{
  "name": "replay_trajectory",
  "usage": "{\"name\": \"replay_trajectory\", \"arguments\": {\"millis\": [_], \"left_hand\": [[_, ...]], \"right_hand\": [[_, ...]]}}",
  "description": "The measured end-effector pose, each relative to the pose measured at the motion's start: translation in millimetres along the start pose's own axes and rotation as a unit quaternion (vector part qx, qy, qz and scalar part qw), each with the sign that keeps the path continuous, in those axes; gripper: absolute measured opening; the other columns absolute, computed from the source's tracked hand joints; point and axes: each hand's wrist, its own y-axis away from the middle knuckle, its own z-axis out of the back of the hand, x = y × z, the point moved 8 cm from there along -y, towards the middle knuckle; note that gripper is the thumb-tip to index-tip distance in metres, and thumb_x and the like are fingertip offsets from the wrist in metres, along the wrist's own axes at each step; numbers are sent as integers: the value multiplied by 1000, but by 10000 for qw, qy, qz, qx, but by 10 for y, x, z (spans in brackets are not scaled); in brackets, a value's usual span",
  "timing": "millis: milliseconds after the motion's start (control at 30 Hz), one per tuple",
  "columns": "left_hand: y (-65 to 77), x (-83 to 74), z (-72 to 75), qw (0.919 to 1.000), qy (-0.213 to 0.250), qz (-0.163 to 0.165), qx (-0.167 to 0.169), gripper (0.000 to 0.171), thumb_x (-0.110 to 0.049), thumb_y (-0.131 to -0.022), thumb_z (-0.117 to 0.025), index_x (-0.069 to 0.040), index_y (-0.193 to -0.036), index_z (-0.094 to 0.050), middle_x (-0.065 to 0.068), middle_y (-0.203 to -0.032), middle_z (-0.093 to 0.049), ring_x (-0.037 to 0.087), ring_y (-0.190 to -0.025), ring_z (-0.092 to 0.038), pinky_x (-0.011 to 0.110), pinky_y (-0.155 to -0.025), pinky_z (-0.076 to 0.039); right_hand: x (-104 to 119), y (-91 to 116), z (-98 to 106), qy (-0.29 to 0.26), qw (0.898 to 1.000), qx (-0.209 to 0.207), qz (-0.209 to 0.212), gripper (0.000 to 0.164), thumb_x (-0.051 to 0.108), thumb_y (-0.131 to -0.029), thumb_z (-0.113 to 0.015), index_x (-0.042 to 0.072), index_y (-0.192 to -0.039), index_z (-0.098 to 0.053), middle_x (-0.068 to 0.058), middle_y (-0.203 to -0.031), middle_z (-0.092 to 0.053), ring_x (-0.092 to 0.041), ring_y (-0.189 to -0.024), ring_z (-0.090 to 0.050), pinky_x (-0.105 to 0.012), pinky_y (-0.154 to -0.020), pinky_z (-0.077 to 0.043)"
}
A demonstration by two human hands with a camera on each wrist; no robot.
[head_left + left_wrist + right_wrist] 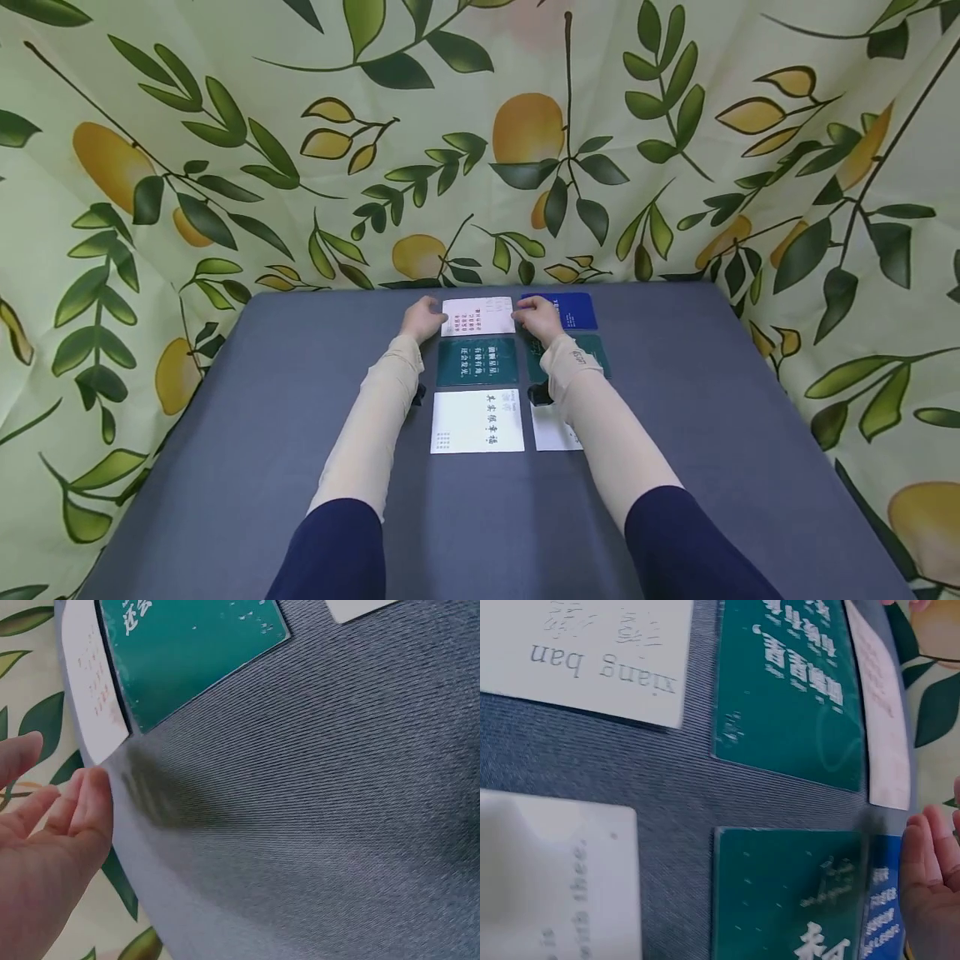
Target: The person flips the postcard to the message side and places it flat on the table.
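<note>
A pale card with red writing [477, 317] lies flat at the far end of the left column of cards. At its left edge is my left hand [423, 319], fingertips close to its corner in the left wrist view, thumb held apart. My right hand [538, 318] reaches to the card's right edge, partly over a blue card [579, 310]. Its fingers look nearly straight in the right wrist view. Nearer me lie a green card [477, 362] with white writing and a white card [461, 421]. To the right are another green card [780, 892] and a white card [555, 877], partly hidden by my right arm.
Dark grey ribbed cloth covers the table [247, 450]. Behind and beside it hangs a curtain [450, 150] printed with leaves and yellow fruit. Narrow gaps separate the two columns of cards.
</note>
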Motion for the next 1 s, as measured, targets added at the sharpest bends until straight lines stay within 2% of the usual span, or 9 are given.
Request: {"name": "replay_trajectory", "arguments": {"millis": [67, 133, 333, 433, 500, 533, 667, 733, 1000], "left_hand": [[-192, 258, -123, 9997, 139, 159, 151, 69, -52, -77, -69, -25, -135, -43, 4, -114, -63, 21, -99, -60, 42, -80, -49], [-38, 159, -57, 9992, 234, 280, 186, 68, -46, -78, -69, -22, -136, -42, 6, -117, -62, 21, -102, -59, 43, -84, -48], [1412, -1104, 698, 9952, 616, 598, 464, 57, -17, -90, -58, -4, -141, -36, 17, -141, -44, 29, -127, -45, 43, -103, -39], [1825, -1452, 907, 9923, 854, 727, 531, 54, -10, -92, -50, 0, -142, -33, 18, -147, -35, 31, -136, -34, 44, -111, -31], [1497, -1152, 706, 9915, 1008, 719, 403, 55, -10, -91, -50, -3, -143, -33, 17, -142, -42, 28, -119, -53, 42, -102, -41], [1484, -1138, 692, 9907, 1109, 689, 385, 55, -9, -90, -49, -3, -142, -34, 16, -137, -47, 25, -106, -60, 38, -95, -45], [1236, -902, 550, 9829, 1614, 847, 252, 54, -8, -90, -50, -9, -142, -36, 10, -130, -51, 16, -68, -57, 29, -68, -48], [1587, -1199, 752, 9773, 1816, 1053, 293, 51, -4, -91, -47, -8, -141, -37, 12, -137, -47, 18, -80, -56, 27, -70, -49], [1887, -1390, 880, 9575, 2470, 1432, 413, 50, 0, -92, -43, -4, -141, -37, 16, -144, -39, 22, -108, -50, 29, -88, -49]], "right_hand": [[-10, -7, -55, -23, 10000, 20, 12, 40, 11, -89, -58, 3, -127, -51, -16, -128, -53, -28, -107, -51, -41, -99, -42], [-12, -19, -98, -52, 10000, 29, 32, 42, 10, -88, -59, 2, -129, -49, -17, -129, -53, -29, -111, -49, -42, -101, -40], [3, -30, -206, 138, 9997, 176, 72, 50, 3, -87, -55, 1, -135, -44, -18, -137, -47, -30, -121, -46, -43, -106, -37], [10, -3, -237, 145, 9996, 256, -6, 52, -2, -86, -49, 1, -137, -41, -17, -141, -43, -30, -121, -44, -43, -106, -36], [3, 3, -246, 46, 9996, 288, -16, 56, -5, -84, -45, 0, -139, -40, -18, -142, -42, -29, -119, -45, -42, -104, -38], [-5, 5, -246, -37, 9995, 302, -49, 57, -6, -83, -44, 0, -140, -38, -18, -143, -42, -29, -118, -44, -41, -102, -38], [-47, -12, -258, -332, 9987, 377, -121, 61, -8, -83, -42, 1, -143, -33, -19, -144, -39, -27, -122, -44, -37, -100, -39], [-71, -24, -271, -446, 9979, 425, -202, 61, -8, -85, -41, 2, -144, -31, -19, -145, -38, -28, -126, -42, -38, -102, -39], [-144, -109, -289, -824, 9948, 490, -347, 54, -5, -91, -38, 1, -144, -32, -16, -147, -36, -24, -125, -40, -35, -106, -35]]}}
